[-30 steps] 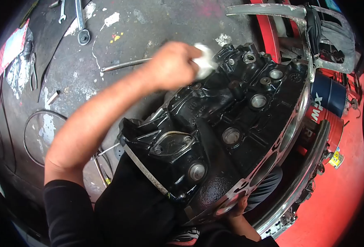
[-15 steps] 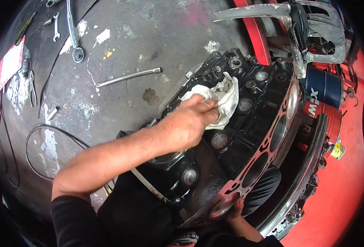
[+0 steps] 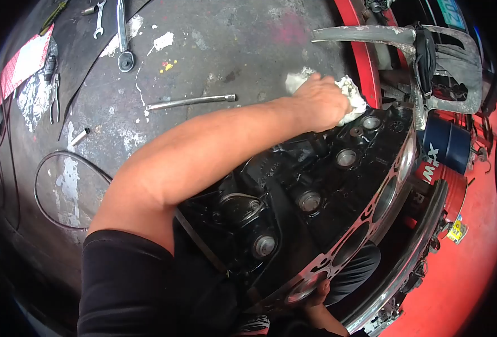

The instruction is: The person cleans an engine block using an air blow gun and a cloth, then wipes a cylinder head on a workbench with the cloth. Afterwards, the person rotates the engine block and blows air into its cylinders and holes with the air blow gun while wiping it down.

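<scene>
A black engine block lies tilted across the middle, with round metal plugs on its upper side and a row of cylinder bores along its right edge. My left hand is closed on a crumpled white cloth at the block's far end; part of the cloth is blurred or hidden behind the hand. Low at the block's near right edge, beside the nearest bore, my right hand grips the rim; most of its fingers are hidden.
On the grey floor lie a metal bar, a ratchet, a wrench, pliers and a looped cable. Right of the block are a worn chair frame, a blue and red drum and a curved metal bumper.
From the block's middle, my left hand has moved the cloth away to its far end. The cloth is now more bunched. My right hand has stayed at the near edge; the view has shifted slightly.
</scene>
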Action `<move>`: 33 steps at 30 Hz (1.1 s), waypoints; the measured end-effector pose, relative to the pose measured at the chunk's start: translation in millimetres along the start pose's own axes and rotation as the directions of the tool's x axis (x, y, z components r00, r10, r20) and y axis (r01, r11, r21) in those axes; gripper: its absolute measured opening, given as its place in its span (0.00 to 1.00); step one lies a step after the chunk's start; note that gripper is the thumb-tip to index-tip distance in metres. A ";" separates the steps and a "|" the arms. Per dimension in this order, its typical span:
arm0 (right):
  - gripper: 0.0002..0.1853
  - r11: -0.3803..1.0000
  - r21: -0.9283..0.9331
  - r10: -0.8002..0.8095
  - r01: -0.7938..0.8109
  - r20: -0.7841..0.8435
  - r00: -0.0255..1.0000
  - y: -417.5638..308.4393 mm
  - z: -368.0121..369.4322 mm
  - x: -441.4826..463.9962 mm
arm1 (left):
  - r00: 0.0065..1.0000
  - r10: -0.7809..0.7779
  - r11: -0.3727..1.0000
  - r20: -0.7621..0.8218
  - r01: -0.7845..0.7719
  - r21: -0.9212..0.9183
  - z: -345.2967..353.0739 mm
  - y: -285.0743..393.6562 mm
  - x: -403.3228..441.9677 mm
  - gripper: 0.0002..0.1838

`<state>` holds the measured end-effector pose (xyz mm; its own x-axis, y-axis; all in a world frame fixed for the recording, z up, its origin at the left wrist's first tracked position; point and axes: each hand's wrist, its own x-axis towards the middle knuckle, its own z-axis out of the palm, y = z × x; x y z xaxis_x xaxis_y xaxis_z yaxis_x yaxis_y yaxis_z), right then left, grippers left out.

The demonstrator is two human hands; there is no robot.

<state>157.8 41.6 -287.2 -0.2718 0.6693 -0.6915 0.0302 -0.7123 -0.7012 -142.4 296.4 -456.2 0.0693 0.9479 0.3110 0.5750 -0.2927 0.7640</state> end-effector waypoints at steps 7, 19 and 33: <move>0.37 0.998 -0.060 -0.027 0.022 -0.079 0.997 1.7 -6.8 1.0 | 0.989 -0.142 0.932 -0.048 0.150 0.329 -18.6 0.6 25.9 0.12; 0.38 0.985 -0.144 -0.118 0.100 -0.127 0.985 3.3 -2.1 -1.2 | 0.994 -0.099 0.988 -0.050 0.104 0.116 3.9 -7.8 16.8 0.18; 0.37 0.995 -0.077 -0.073 0.069 -0.050 0.996 3.3 -0.9 7.5 | 0.995 0.087 0.963 0.052 -0.098 0.251 -7.6 9.2 5.8 0.17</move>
<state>156.7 44.5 -294.9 -0.2245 0.7295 -0.6461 0.0848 -0.6459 -0.7587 -143.0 298.3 -443.0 0.1617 0.9241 0.3463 0.7513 -0.3428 0.5639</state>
